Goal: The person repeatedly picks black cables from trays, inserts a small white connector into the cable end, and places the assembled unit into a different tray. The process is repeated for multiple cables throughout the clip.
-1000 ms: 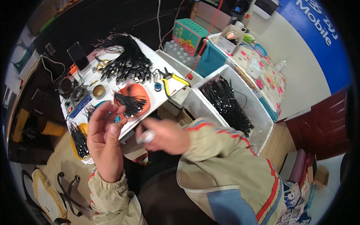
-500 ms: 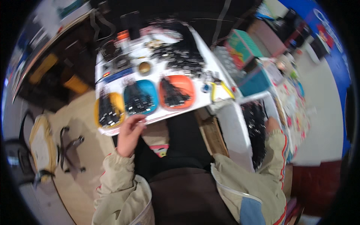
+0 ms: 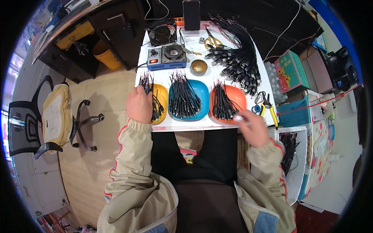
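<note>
At the table's front left, my left hand (image 3: 140, 105) lies over the left part of a yellow tray (image 3: 163, 93), fingers curled around thin black cables (image 3: 145, 82) there. Its fingertips are partly hidden. My right hand (image 3: 253, 128) hovers by the front right corner of an orange tray (image 3: 240, 97). Motion blurs its fingers, and a small pale spot shows at their tips; I cannot tell if it is a held thing. The orange tray holds a bundle of black cables (image 3: 223, 104). Between them, a blue tray (image 3: 202, 91) bears more cables (image 3: 184, 97).
Behind the trays are a soldering pot (image 3: 167, 57), a round tin (image 3: 199, 66), a fan (image 3: 161, 34) and a phone (image 3: 191, 15). A large cable bundle (image 3: 241, 62), scissors (image 3: 211, 40) and yellow-handled pliers (image 3: 269, 108) lie right. A white foam box (image 3: 299, 167) with cables stands lower right.
My right hand has come out of the foam box and up to the orange tray. My left hand has moved from the table's front edge onto the yellow tray. The view has shifted.
</note>
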`<state>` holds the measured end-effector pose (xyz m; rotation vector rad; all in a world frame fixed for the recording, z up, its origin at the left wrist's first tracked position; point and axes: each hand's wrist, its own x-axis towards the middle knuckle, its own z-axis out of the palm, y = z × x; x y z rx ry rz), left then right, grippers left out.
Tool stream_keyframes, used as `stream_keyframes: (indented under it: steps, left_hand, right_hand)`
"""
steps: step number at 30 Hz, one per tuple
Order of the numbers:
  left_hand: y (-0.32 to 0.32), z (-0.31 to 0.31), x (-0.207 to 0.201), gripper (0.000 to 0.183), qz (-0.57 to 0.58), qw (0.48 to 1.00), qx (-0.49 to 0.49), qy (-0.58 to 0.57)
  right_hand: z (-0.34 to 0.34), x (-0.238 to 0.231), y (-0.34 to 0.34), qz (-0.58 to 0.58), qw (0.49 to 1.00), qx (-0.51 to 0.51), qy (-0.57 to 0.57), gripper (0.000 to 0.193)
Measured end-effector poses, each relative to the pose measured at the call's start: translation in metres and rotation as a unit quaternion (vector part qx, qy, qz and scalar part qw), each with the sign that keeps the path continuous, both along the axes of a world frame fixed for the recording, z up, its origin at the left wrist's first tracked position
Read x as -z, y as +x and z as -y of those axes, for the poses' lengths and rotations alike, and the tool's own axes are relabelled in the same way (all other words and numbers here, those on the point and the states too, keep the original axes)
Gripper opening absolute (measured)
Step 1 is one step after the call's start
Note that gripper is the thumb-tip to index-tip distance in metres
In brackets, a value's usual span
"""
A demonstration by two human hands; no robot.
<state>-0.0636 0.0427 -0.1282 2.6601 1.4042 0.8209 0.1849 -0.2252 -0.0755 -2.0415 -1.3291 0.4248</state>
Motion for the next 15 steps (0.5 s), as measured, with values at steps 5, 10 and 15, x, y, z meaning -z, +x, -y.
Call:
stream_keyframes:
  steps: [5, 10, 15]
  left_hand:
    - [-0.001, -0.017, 0.005, 0.025, 0.042, 0.999, -0.020, 0.000]
    - [-0.010, -0.027, 0.011, 0.015, 0.135, 0.986, 0.003, -0.096]
    - [-0.012, -0.027, 0.012, 0.010, 0.216, 0.971, 0.020, -0.100]
  right_hand:
    - [-0.134, 0.029, -0.031, 0.098, 0.994, -0.019, -0.036, 0.020]
    - [-0.187, 0.055, -0.031, 0.123, 0.985, -0.007, -0.118, 0.017]
    - [-0.180, 0.056, -0.029, 0.108, 0.992, 0.007, -0.068, 0.013]
